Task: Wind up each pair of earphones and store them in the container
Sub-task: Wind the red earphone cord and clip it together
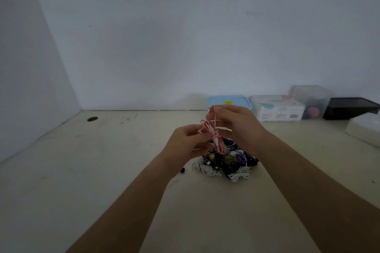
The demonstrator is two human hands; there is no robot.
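Observation:
A red-and-white striped pair of earphones (213, 135) hangs as a partly wound bundle between my hands, above the table. My left hand (186, 144) pinches the bundle's lower left side. My right hand (236, 123) pinches the cord's upper end near its top loop. Below them, a tangled pile of black, white and coloured earphones (226, 164) lies on the beige table (102, 170). A small black earbud piece (182, 170) lies apart, left of the pile.
Along the back wall stand a blue-lidded container (228, 101), a white box (277, 108), a clear plastic tub (311, 100) and a black tray (351, 108). A white object (364, 127) sits at the right edge. A round hole (92, 118) marks the table's far left.

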